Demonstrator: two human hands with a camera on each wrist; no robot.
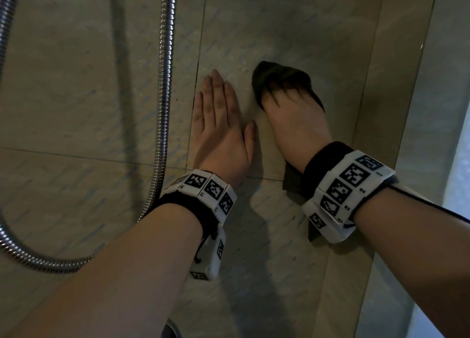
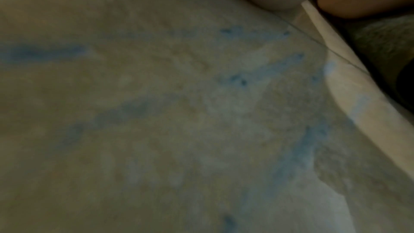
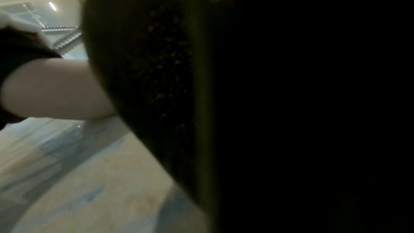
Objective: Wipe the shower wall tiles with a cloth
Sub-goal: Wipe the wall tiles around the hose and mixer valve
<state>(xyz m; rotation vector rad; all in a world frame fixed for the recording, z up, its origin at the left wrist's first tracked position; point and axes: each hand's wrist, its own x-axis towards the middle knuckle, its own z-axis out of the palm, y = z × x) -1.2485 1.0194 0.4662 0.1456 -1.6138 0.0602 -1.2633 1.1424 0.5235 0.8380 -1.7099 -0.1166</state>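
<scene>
In the head view my left hand (image 1: 220, 108) lies flat on a beige shower wall tile (image 1: 292, 27), fingers straight and together, thumb out to the right. Just to its right my right hand (image 1: 292, 116) presses a dark cloth (image 1: 272, 75) against the same tile, its short curled fingers dug into the fabric. A corner of the cloth shows below that wrist. The dark cloth (image 3: 156, 77) fills most of the right wrist view. The left wrist view shows blurred tile (image 2: 156, 112) close up, with the cloth (image 2: 385, 45) at its right edge.
A metal shower hose (image 1: 162, 108) hangs down the wall left of my left hand and loops away at the lower left. The side wall (image 1: 396, 88) meets this wall in a corner to the right. Grout lines cross beside and under the hands.
</scene>
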